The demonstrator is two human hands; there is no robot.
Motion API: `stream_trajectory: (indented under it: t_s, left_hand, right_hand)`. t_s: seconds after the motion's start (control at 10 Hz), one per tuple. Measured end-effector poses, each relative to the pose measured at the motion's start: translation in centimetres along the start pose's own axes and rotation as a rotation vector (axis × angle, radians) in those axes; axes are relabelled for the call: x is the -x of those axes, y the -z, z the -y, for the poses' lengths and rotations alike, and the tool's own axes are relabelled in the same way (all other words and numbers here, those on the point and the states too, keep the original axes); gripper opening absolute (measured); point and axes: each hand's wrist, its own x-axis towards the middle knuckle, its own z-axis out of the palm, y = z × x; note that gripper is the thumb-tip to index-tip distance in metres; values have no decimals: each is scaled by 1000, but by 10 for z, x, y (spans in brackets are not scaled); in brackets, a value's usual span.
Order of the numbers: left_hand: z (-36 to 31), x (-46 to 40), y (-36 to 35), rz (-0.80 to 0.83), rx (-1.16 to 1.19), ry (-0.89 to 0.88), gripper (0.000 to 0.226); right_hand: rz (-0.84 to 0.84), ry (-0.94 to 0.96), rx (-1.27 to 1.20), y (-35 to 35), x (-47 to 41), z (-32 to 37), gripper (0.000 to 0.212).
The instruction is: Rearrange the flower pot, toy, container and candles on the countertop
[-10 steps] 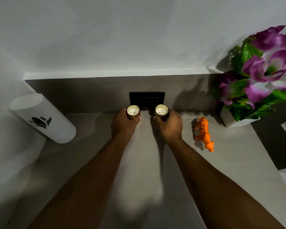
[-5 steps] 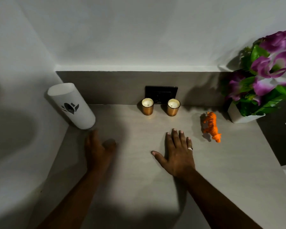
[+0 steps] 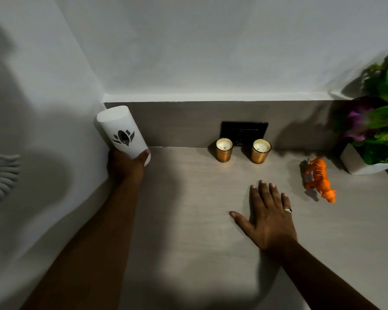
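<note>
Your left hand (image 3: 126, 166) grips the white container (image 3: 121, 133), black lotus print, at its base in the corner; fingers hidden. Your right hand (image 3: 269, 218) lies flat, spread, left of the tiger (image 3: 319, 179).

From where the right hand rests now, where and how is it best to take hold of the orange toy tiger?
Probably grip the toy tiger across its body, thumb and fingers on its two flanks, coming down from above. It stands free on the countertop, head toward the camera, right of the right hand. The legs and tail look too thin to hold.
</note>
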Motion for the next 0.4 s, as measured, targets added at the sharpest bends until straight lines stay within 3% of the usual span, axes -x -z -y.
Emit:
stream_trajectory:
  t_s: [0.2,0.4]
  left_hand:
    - [-2,-14,-13,-28,-23,40,96]
    - [16,50,-4,37,-204,35,93]
  right_hand:
    - [26,-6,7,0,-4,0,105]
    - [56,-23,-103,9,2,3,103]
